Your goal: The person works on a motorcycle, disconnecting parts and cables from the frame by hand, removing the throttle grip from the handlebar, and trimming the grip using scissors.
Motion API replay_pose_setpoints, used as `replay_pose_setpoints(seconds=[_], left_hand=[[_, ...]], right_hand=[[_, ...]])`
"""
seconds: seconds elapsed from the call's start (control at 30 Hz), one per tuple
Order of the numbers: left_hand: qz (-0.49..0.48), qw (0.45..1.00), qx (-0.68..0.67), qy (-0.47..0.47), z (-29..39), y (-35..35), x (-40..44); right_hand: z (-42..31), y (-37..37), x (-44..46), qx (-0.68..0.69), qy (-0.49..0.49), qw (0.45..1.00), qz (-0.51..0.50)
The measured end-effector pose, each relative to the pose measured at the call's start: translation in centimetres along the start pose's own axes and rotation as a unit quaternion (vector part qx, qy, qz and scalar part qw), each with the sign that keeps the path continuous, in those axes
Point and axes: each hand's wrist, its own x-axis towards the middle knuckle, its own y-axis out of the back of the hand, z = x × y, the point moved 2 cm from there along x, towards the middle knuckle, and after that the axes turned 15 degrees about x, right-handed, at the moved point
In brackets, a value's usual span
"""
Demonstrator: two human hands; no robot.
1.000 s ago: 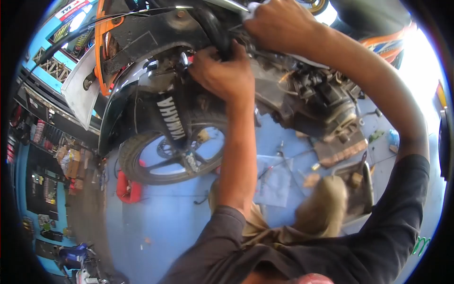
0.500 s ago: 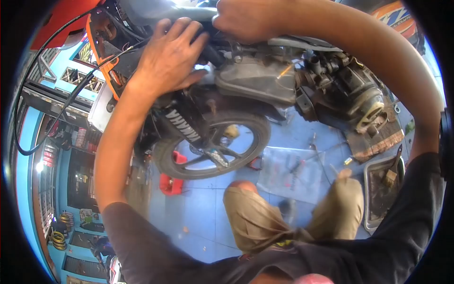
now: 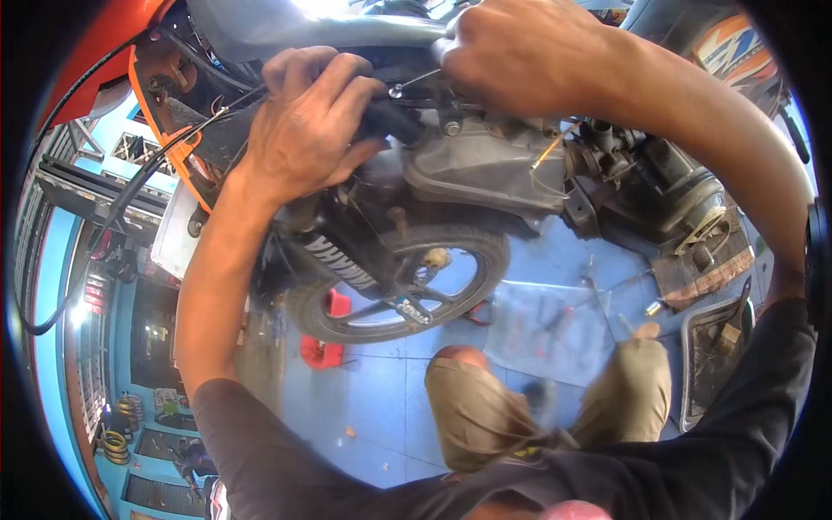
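My right hand (image 3: pixel 498 56) is closed around a slim metal wrench (image 3: pixel 416 83), whose shiny ring end points left toward my other hand. My left hand (image 3: pixel 308 121) curls over a thick black tube (image 3: pixel 394 121) on a partly dismantled motorcycle, thumb below it and fingers above. Just under the right hand lies the dusty black airbox (image 3: pixel 485 169). A black fork leg (image 3: pixel 347 251) with YAMAHA lettering and a spoked wheel (image 3: pixel 498 260) are lower down. The far ends of the fingers on the left are partly hidden.
An engine (image 3: pixel 650 191) rests on a wooden block (image 3: pixel 706 269) at the right. Below it is a metal tray (image 3: pixel 689 373) with a brush. A clear plastic sheet (image 3: pixel 550 334) and a red container (image 3: pixel 321 351) are on the blue tiles. Cables (image 3: pixel 160 143) hang at the left.
My right hand has shifted right and slightly down, and the wrench now shows between my hands. The left hand keeps its place on the tube. The view has tilted slightly.
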Motion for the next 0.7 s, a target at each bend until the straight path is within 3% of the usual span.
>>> replay_pose_setpoints(seconds=[0.03,0.1,0.23,0.3,0.47,0.53,0.6,0.67,0.7], left_hand=[[0.001,1.0,-0.002,0.003,0.0,0.0,-0.1],[-0.016,1.0,-0.01,-0.002,-0.2,-0.1,-0.1],[-0.044,0.999,0.008,-0.009,-0.4,-0.3,0.3],[-0.008,1.0,0.008,-0.015,-0.2,-0.3,0.3],[-0.017,0.999,-0.021,-0.02,-0.7,1.5,1.3],[-0.164,0.983,0.02,-0.074,-1.1,3.2,2.6],[-0.122,0.989,0.043,-0.077,-1.2,2.6,2.5],[-0.13,0.984,0.06,-0.11,-1.1,2.3,2.5],[-0.144,0.98,0.052,-0.124,-1.3,2.6,2.5]], right_hand=[[0.7,-0.2,0.2,-0.002,0.001,1.0,-0.003],[2.4,-0.8,0.8,0.065,0.094,0.993,-0.027],[2.5,-3.0,1.1,0.034,0.023,0.996,-0.083],[2.7,-3.2,0.1,0.12,0.063,0.986,0.097],[0.6,-3.8,-0.1,0.171,0.045,0.972,0.153],[0.0,-4.6,0.5,0.2,0.003,0.966,0.163],[-0.7,-5.7,1.4,0.177,0.003,0.976,0.13],[-1.2,-6.2,2.1,0.067,0.018,0.971,0.227],[-1.4,-6.0,2.4,0.052,0.025,0.975,0.213]])
